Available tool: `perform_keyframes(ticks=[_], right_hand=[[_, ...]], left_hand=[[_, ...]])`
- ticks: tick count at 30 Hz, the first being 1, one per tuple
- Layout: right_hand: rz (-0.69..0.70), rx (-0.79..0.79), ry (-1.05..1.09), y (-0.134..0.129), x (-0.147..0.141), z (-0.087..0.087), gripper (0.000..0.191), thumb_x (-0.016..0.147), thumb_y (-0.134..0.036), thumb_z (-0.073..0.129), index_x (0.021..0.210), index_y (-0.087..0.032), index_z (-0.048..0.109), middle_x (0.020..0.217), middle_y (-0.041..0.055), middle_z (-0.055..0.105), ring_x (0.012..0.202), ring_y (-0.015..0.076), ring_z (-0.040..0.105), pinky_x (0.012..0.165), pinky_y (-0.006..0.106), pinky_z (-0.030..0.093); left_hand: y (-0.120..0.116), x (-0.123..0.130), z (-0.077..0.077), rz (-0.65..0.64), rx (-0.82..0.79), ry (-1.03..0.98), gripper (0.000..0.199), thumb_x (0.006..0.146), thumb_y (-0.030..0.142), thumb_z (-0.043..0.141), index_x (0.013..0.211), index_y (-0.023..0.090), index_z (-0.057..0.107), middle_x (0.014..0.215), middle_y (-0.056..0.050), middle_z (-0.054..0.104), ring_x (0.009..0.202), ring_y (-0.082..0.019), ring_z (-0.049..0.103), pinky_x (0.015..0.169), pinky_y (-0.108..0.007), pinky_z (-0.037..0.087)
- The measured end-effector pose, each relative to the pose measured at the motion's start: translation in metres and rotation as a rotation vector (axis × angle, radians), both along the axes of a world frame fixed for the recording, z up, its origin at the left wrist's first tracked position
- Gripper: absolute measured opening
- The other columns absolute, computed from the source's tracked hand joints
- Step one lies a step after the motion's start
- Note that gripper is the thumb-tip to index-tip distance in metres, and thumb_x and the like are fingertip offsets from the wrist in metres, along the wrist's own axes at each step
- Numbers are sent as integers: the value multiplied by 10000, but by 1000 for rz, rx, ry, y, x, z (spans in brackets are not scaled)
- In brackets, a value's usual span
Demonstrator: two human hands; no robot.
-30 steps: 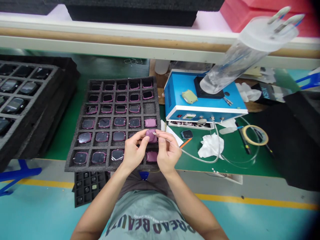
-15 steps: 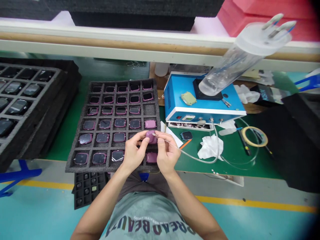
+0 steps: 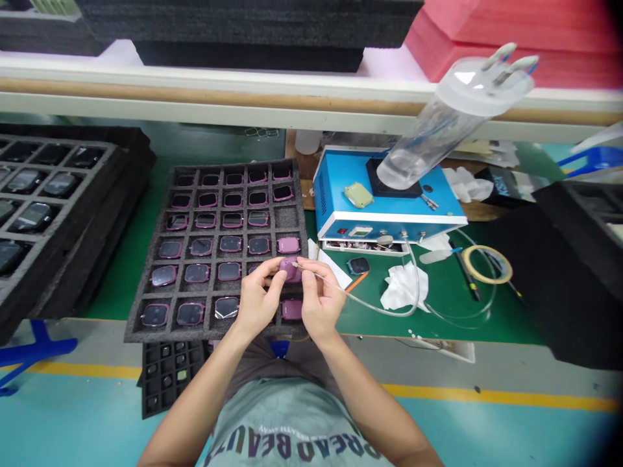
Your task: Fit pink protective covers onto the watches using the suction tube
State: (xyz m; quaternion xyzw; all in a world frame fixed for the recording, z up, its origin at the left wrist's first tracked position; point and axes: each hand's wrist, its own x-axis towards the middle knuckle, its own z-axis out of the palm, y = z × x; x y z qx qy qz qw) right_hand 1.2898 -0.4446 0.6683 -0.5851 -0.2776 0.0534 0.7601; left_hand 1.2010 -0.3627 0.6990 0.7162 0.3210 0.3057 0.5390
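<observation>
My left hand (image 3: 261, 293) is closed on a purple watch case (image 3: 291, 268), with fingers and thumb around its left side. On the right, my right hand (image 3: 322, 299) is closed on the end of a thin clear tube (image 3: 363, 300), whose pale tip touches or sits very near the face of the case. Fingers partly cover that tip. Both hands are above a dark foam tray (image 3: 134, 329) of purple-framed watches, most lying with dark screens up. Two purple cases (image 3: 289, 245) lie plain side up in its right column.
The tube runs to a blue control box (image 3: 389, 224), on which stand a clear cylinder (image 3: 440, 126) and a pale green watch case (image 3: 359, 194). Crumpled tissue (image 3: 405, 287), a tape roll (image 3: 487, 264) and a dark watch (image 3: 359, 265) lie right. More foam trays (image 3: 73, 214) are stacked left.
The view has shifted a little, so the bench things appear slightly lower and more to the left. My hands keep hold of the purple watch case and the tube with little visible change.
</observation>
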Motion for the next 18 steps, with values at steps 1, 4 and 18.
perform_keyframes(ticks=[1,4,18], right_hand=[[0,0,0,0,0,0,152,1012,-267,609,1022,-219,753,1046,79,774,1021,191,749,917,358,638],[4,9,6,0,0,0,152,1012,-260,610,1028,-219,756,1050,76,774,1020,188,748,914,350,633],[-2,-10,2,0,1,0,152,1010,-283,611,1013,-217,748,1039,75,777,1009,195,754,905,353,637]], left_hand=[[0,0,0,2,2,3,296,938,311,668,1178,164,758,1116,-96,810,989,-216,767,764,-269,606],[1,0,-2,4,6,10,303,940,308,667,1187,156,755,1117,-100,808,987,-213,764,761,-263,597],[1,0,-1,-10,12,15,310,942,309,661,1191,149,749,1109,-100,809,973,-205,766,760,-262,601]])
